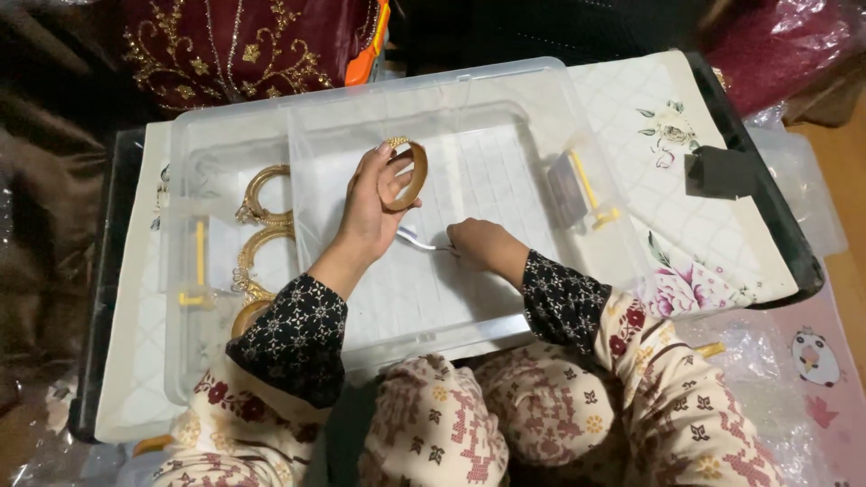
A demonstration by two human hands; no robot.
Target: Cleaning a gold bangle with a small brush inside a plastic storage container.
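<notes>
My left hand [370, 206] is raised over a clear plastic lid [505, 180] and grips a gold bangle [410, 173] by its rim. My right hand [483, 242] rests low on the lid, fingers closed on a small silvery tool [417, 240] whose tip points left toward the bangle. Both hands hover over a clear plastic storage box [194, 153]. Inside the box at the left lie several more ornate gold bangles [262, 234], partly hidden by my left sleeve.
The box sits on a floral cream mat [686, 180] over a dark tray [767, 216]. Yellow latch clips [591, 194] show on the box sides. Maroon embroidered cloth [234, 45] lies behind; plastic wrap [758, 379] and a pink patterned mat lie at the right.
</notes>
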